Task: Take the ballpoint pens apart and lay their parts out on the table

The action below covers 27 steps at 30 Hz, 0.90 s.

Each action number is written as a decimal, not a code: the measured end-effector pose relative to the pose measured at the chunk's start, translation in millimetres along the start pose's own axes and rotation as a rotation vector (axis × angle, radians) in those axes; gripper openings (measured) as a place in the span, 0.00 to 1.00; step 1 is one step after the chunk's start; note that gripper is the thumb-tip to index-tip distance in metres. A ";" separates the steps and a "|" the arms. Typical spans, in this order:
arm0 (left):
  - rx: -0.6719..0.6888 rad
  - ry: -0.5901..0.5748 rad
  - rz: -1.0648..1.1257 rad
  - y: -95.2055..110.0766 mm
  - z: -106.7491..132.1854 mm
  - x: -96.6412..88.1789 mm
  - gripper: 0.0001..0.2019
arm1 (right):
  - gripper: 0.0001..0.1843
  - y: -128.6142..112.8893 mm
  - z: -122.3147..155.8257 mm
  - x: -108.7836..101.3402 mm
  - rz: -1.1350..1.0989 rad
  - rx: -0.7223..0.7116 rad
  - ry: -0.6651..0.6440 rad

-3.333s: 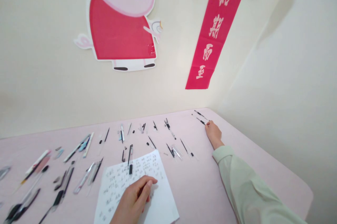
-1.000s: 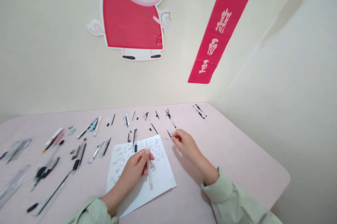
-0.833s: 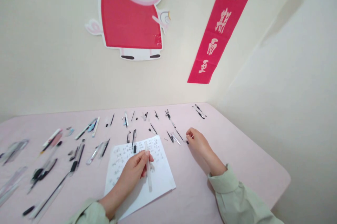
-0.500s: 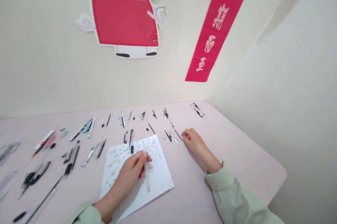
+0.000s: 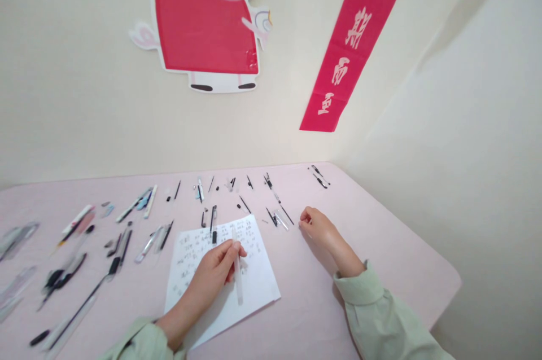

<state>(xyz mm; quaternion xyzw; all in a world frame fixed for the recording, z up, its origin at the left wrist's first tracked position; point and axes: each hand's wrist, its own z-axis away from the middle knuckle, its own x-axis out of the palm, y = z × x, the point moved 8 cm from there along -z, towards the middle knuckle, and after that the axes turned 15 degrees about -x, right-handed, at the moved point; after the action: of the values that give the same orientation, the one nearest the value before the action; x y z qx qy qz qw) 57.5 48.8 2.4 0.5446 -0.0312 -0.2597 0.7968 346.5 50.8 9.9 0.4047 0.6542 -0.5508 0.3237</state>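
My left hand (image 5: 220, 264) is closed around a clear, frosted pen barrel (image 5: 238, 275), held slanting over a white sheet of handwritten paper (image 5: 186, 270). Just beyond those fingers, a pen with a black grip (image 5: 214, 230) lies across the paper's far edge. To the right, my right hand (image 5: 317, 227) hovers at or just over the pink tabletop with its fingertips pinched together; anything between them is too small to see. A thin black refill (image 5: 287, 214) lies a short gap left of its fingertips, beside clear tubes (image 5: 280, 220) and a short black piece (image 5: 271, 216).
Several taken-apart pens, caps and refills lie over the pink table (image 5: 339, 315), including a long refill with a black grip (image 5: 84, 303) at front left. Two black pens (image 5: 319, 179) rest at the back right. A wall (image 5: 105, 123) stands behind.
My right hand has drawn slightly right, away from the thin black refill that its fingertips were next to. My left hand keeps hold of the pen barrel. The view has shifted a little.
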 end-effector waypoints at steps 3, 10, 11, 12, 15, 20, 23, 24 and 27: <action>0.002 0.004 0.000 0.0 0.4 -0.5 0.25 | 0.05 -4.8 3.0 5.2 0.031 -0.002 -0.067; 0.009 0.005 0.006 -2.0 0.0 -0.6 0.24 | 0.04 -6.7 4.5 4.7 0.061 0.034 -0.079; 0.010 0.008 0.010 -2.1 -0.3 -0.7 0.24 | 0.04 -6.1 4.3 3.7 0.061 0.039 -0.064; 0.011 0.008 0.013 -2.1 -0.6 -0.5 0.24 | 0.04 -5.9 4.0 2.2 0.060 0.039 -0.043; 0.011 0.008 0.031 -2.4 -1.0 0.3 0.24 | 0.04 -9.4 2.2 -4.5 0.044 0.013 0.052; 0.033 0.006 0.044 -1.4 -0.3 0.3 0.23 | 0.05 -25.4 -0.4 -6.2 -0.115 -0.051 0.129; 0.032 0.006 0.037 -2.3 -0.4 -0.5 0.23 | 0.07 -31.7 0.5 -4.8 -0.103 -0.061 0.122; 0.030 0.009 0.032 -2.6 -0.5 -0.8 0.24 | 0.08 -31.9 1.1 -4.7 -0.063 -0.058 0.113; 0.026 0.019 0.018 -2.0 -0.5 -1.5 0.24 | 0.07 -27.6 2.5 -3.8 0.048 -0.042 0.068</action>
<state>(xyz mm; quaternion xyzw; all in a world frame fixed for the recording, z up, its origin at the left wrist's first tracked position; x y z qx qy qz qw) 55.6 49.4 0.8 0.5572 -0.0316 -0.2469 0.7921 323.7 45.9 25.4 0.4321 0.6664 -0.5148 0.3229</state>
